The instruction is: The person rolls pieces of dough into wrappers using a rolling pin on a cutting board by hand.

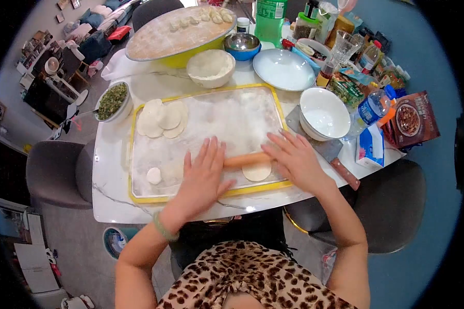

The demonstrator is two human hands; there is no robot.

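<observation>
A wooden rolling pin (242, 160) lies across a round dough wrapper (257, 172) near the front of the floured board (211, 123). My left hand (205, 172) rests flat over the pin's left end, fingers stretched out. Over the right end lies my right hand (296, 158), its fingers also extended, and both ends are hidden beneath my hands. Several rolled wrappers (162, 118) overlap at the board's back left. One small dough piece (154, 176) sits alone at the front left.
Behind the board stand a bowl of flour (211, 67), a white plate (283, 69) and a large tray (154, 38) with dumplings. A bowl of green filling (112, 102) is at left. At right are an empty bowl (325, 114) and a cleaver (340, 167) by the table edge.
</observation>
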